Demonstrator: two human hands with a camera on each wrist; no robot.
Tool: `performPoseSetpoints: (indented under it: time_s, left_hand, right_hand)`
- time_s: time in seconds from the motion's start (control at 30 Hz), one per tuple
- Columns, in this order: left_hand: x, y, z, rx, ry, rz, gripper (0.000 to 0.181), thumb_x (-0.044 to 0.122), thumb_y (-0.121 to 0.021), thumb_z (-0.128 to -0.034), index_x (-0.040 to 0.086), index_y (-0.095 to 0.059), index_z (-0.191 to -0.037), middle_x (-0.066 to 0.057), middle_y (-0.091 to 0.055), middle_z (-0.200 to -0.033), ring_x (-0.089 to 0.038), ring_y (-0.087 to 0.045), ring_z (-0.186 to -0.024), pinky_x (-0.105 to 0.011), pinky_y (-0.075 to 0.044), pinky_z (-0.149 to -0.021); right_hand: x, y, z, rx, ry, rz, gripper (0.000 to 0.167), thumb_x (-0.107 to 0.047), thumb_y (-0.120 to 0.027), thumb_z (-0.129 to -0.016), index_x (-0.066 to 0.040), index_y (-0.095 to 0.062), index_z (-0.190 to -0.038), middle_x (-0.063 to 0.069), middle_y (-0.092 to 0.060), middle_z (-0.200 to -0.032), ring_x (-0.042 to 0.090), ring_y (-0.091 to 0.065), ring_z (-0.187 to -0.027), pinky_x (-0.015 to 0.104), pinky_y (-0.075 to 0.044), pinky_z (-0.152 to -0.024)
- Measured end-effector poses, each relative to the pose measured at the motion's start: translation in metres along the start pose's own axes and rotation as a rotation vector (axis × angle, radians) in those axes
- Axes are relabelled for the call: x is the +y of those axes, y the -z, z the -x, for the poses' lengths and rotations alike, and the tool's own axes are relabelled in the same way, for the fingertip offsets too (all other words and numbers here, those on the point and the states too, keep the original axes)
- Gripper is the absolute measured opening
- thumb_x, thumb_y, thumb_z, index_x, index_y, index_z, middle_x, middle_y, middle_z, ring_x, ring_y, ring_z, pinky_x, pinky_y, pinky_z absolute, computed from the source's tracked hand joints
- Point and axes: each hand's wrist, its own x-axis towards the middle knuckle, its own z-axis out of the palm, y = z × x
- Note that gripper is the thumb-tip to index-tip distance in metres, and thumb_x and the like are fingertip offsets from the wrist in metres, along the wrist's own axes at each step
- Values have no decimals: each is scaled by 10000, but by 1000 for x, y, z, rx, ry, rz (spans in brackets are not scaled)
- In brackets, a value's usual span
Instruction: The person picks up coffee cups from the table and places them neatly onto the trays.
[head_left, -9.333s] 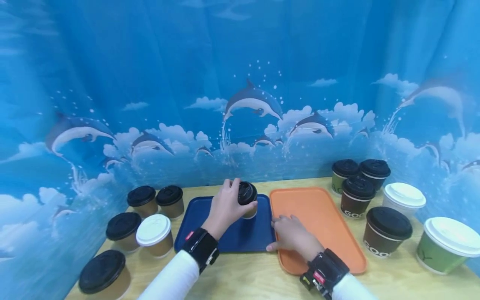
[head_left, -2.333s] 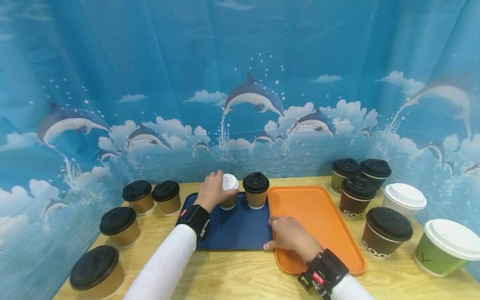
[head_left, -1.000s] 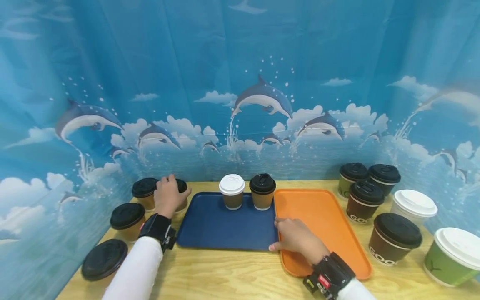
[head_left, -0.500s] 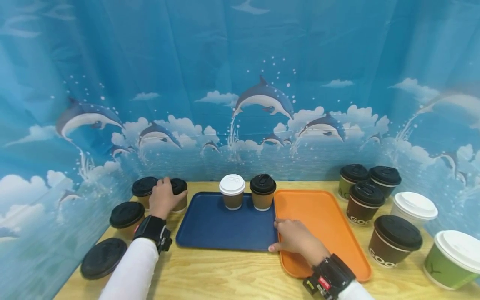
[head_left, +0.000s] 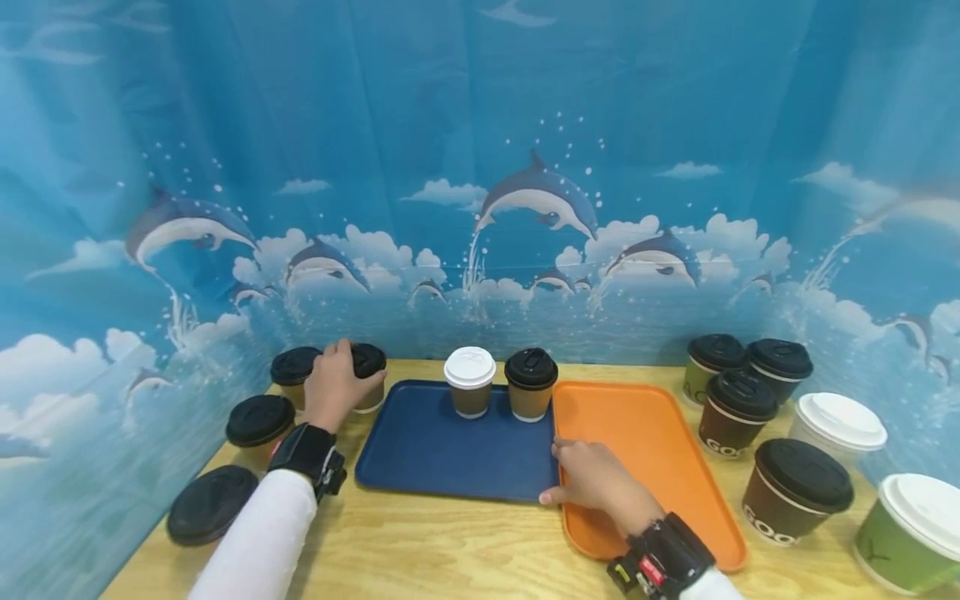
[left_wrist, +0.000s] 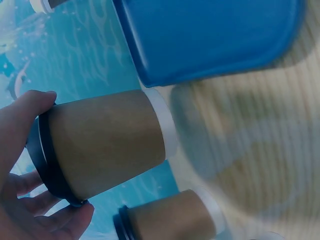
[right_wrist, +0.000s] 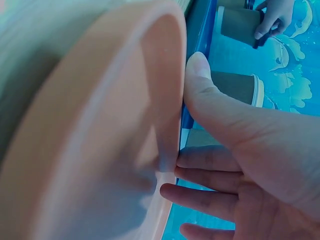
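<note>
My left hand [head_left: 335, 385] grips a brown paper coffee cup [left_wrist: 107, 145] by its black lid, thumb on one side and fingers on the other. This cup is left of the blue tray [head_left: 457, 458]; whether its base touches the table is hard to tell. On the tray's back part stand a white-lidded coffee cup [head_left: 471, 400] and a black-lidded one [head_left: 529, 400], side by side. My right hand [head_left: 600, 483] rests where the blue tray meets the orange tray [head_left: 645, 442], its straight fingers touching the orange tray's rim [right_wrist: 172, 125].
More black-lidded cups stand at the left: one at the back [head_left: 295, 365], one in the middle [head_left: 260, 421] and one in front [head_left: 212, 504]. Several brown, green and white cups, including a brown cup [head_left: 797, 492], crowd the right side. A dolphin-print curtain [head_left: 420, 167] hangs behind the table.
Earlier, my left hand set the black-lidded and then the white-lidded cup on the blue tray. It moved left to another cup, which now sits slightly higher. My right hand stayed put.
</note>
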Motion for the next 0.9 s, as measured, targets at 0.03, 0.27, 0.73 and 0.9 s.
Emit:
performPoseSetpoints:
  time_s: [0.03,0.27,0.73,0.9]
  left_hand:
    - [3,0,0,10,-14,3,780,419,-797,-850,-104,-498,-1346,-360,-553,-1222,-533,-578,-1066,-614,-533,-798]
    - [22,-5,-4,-24,-82,-23,822,446,-795,-846,-112,-485,-1364,-352,-561,-1204,-511,-598,-1055,-584,-542,-814]
    - [46,-16,-10,-61,-87,-38,803,499,-779,-846,-65,-503,-1347,-306,-580,-1208,-475,-604,-1080,-576,-538,-847]
    - [48,-21,-9,-63,-97,-10,815,487,-779,-851,-79,-492,-1364,-315,-579,-1199,-468,-620,-1061,-565,-545,-841]
  right_hand:
    - [1,0,0,0,-3,-2,840,-485,-839,-767,54,-588,-1361,209,-592,-1399,392,-582,-1258,522,-451,-1041]
    - [2,0,1,6,1,-11,860,-484,-837,-772,65,-568,-1376,224,-572,-1417,401,-565,-1277,527,-439,-1055]
    - [0,0,2,1,-8,-9,838,-487,-831,-777,54,-584,-1367,215,-551,-1445,396,-548,-1301,523,-424,-1074]
    - [1,-1,3,8,4,-10,829,-488,-833,-775,52,-595,-1357,210,-561,-1437,395,-558,-1290,523,-434,-1063]
